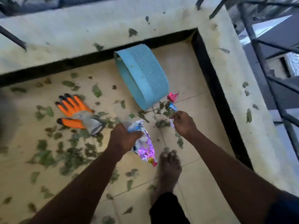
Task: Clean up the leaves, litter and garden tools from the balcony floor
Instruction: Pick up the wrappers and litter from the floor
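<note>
Bare forearms (84,183), one bare foot (169,168), black trouser leg (166,209).

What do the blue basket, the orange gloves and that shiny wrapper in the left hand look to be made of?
The blue basket is probably moulded plastic, matt, with a grid of holes in its wall. The orange gloves look like knitted fabric with a rubbery coating, dark fingertips, grey cuffs. The shiny wrapper, gripped by the left hand, is likely metallised film: crumpled, glinting.
</note>
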The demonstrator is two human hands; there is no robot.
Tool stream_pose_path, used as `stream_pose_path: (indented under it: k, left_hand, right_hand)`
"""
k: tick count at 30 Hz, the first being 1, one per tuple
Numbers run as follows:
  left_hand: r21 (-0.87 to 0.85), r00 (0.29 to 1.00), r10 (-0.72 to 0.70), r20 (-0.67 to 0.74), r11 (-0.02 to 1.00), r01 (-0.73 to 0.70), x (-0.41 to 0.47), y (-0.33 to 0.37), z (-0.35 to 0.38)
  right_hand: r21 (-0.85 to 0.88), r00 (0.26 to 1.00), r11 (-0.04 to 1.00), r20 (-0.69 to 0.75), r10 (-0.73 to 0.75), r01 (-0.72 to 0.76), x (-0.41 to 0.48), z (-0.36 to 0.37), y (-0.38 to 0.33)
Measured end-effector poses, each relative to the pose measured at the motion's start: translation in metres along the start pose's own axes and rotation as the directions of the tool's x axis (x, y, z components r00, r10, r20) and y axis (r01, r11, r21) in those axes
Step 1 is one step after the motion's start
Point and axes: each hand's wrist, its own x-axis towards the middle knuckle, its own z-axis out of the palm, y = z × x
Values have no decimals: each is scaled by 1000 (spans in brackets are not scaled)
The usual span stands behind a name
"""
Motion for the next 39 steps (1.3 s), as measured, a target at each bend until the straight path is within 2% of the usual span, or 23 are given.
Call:
stream_pose_path:
  k: [2, 5, 8, 10, 12, 13, 15, 18, 20, 23, 26, 29, 32, 35, 37, 39]
  left_hand:
    - [-55, 996, -44, -72, 998, 40, 25, -8, 26]
    - [-189, 983, -137, -119, 975, 113, 50, -16, 56]
    - [-289, 970, -211, -120, 942, 169, 59, -14, 76]
    - [-312, 954, -261, -146, 928, 206, 56, -8, 82]
    - [-320, 947, -286, -146, 920, 228, 53, -5, 83]
    - [-321, 949, -284, -135, 919, 229, 52, -4, 83]
    - [-309, 953, -278, -119, 923, 231, 49, -4, 79]
    - [-284, 956, -276, -100, 929, 239, 44, 4, 73]
    - [-258, 950, -292, -108, 931, 257, 41, 7, 72]
    - [-249, 952, -293, -89, 932, 264, 38, 9, 73]
    - [-265, 959, -273, -73, 932, 246, 34, 9, 72]
    - [-227, 966, -258, -21, 942, 247, 31, 11, 72]
    - [-191, 967, -254, 3, 949, 250, 36, 8, 62]
    - [-218, 963, -266, -37, 943, 252, 36, 3, 46]
    - [-201, 963, -262, -68, 949, 244, 26, 7, 33]
    - [-182, 969, -233, -85, 960, 215, 10, 17, 20]
  right_hand:
    - [-136, 996, 989, -62, -65, 56, 38, -10, 16]
    - [-163, 984, 980, -121, -132, 111, 78, -15, 30]
    - [-305, 975, 935, -70, -213, 182, 106, -13, 33]
    - [-445, 971, 872, -16, -238, 206, 115, -13, 34]
    - [-506, 963, 828, 17, -270, 241, 122, -12, 38]
    - [-494, 959, 830, 28, -281, 258, 124, -13, 39]
    - [-362, 954, 887, 15, -300, 285, 126, -17, 41]
    - [-139, 956, 958, -118, -267, 250, 127, -27, 40]
    - [-88, 951, 967, -177, -252, 240, 128, -35, 38]
    - [-115, 935, 954, -199, -294, 276, 136, -45, 32]
    - [-170, 920, 921, -121, -372, 350, 146, -43, 22]
    - [-387, 905, 834, 9, -424, 394, 157, -36, 15]
    - [-543, 901, 752, 17, -434, 373, 160, -31, 9]
    - [-549, 931, 787, -43, -362, 281, 153, -32, 2]
    - [-421, 954, 880, -94, -285, 222, 143, -35, 3]
    - [-135, 967, 974, -158, -201, 180, 130, -38, 6]
